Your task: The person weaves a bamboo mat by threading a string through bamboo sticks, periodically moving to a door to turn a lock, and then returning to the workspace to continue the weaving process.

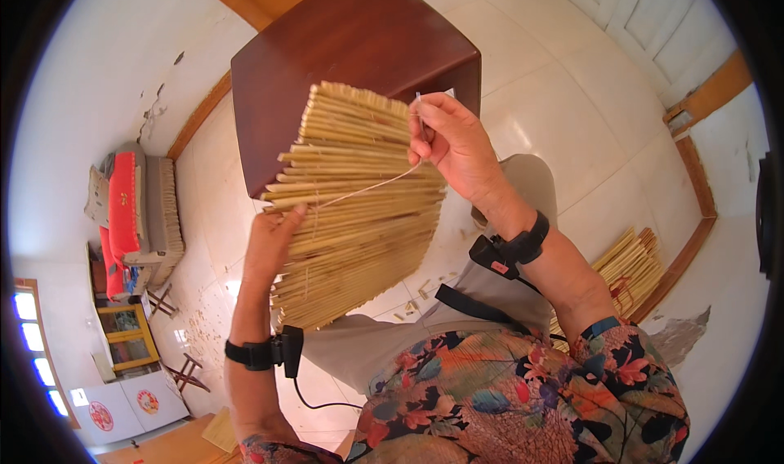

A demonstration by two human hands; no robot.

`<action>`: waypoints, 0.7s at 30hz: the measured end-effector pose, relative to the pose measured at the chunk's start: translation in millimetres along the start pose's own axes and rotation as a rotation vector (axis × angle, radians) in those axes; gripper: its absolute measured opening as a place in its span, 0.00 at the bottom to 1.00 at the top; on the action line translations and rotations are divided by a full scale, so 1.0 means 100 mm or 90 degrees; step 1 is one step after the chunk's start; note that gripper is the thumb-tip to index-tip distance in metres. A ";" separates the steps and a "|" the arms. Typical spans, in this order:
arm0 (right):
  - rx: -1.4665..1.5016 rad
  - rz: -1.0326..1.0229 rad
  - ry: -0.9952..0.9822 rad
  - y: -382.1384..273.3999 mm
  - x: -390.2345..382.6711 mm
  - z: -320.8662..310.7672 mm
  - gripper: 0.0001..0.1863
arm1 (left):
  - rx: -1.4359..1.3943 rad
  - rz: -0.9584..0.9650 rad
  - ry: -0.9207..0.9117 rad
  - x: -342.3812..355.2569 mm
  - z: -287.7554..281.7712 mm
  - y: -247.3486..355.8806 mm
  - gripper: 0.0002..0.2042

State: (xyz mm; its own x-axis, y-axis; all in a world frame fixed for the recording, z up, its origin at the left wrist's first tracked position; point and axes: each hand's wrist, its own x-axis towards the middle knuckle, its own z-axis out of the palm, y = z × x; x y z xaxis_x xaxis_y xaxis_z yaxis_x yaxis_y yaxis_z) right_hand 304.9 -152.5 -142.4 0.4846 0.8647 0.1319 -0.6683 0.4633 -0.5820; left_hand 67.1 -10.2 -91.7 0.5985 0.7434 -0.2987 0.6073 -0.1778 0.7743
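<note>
Thread [371, 187] spans the mat [359, 239]; room opens right of the table [351, 39].

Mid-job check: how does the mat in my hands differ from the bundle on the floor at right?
The mat forms a broad, curved sheet; the bundle is a pile. The left grip holds the mat off the floor; the bundle lies on it, untouched. Both consist of slender, yellowish stalks.
</note>
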 end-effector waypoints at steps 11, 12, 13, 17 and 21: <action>-0.534 -0.028 -0.323 0.59 -0.53 0.67 0.07 | -0.115 0.047 0.038 -0.55 -0.10 0.22 0.16; -0.541 -0.036 -0.317 0.67 -0.59 0.72 0.07 | -0.136 0.077 0.057 -0.61 -0.10 0.23 0.16; -0.536 -0.086 -0.357 0.72 -0.65 0.78 0.07 | -0.157 0.108 0.078 -0.68 -0.11 0.25 0.17; -0.529 -0.176 -0.373 0.74 -0.66 0.94 0.06 | -0.230 0.175 0.112 -0.84 -0.23 0.19 0.17; -0.493 -0.184 -0.396 0.77 -0.54 1.09 0.06 | -0.384 0.187 0.172 -0.92 -0.35 -0.05 0.18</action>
State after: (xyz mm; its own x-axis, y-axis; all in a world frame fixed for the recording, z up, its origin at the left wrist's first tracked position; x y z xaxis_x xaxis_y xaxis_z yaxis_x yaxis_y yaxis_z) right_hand 165.4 -142.6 -106.6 0.0441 0.7892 0.6126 0.0802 0.6084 -0.7896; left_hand -9.5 -55.3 -47.9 0.4953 0.8668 0.0574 0.0003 -0.0662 0.9978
